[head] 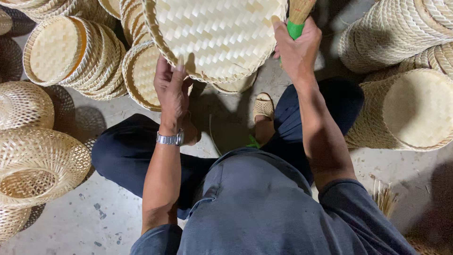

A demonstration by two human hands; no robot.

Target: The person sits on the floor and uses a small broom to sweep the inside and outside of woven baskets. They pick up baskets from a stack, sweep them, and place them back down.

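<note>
Bamboo weave is being brushed: a round woven tray (pixel 214 35) is held tilted above the concrete floor (pixel 94 222), in front of the knees, its near rim pinched by the left hand (pixel 172 89). The right hand (pixel 296 49) is closed round the green-bound handle of a small straw brush (pixel 298 19) at the tray's right edge. For clean work, the rim would best be kept firmly steadied while strokes are drawn lightly along the weave. Stacks of baskets (pixel 75 54) are ranged close around.
</note>
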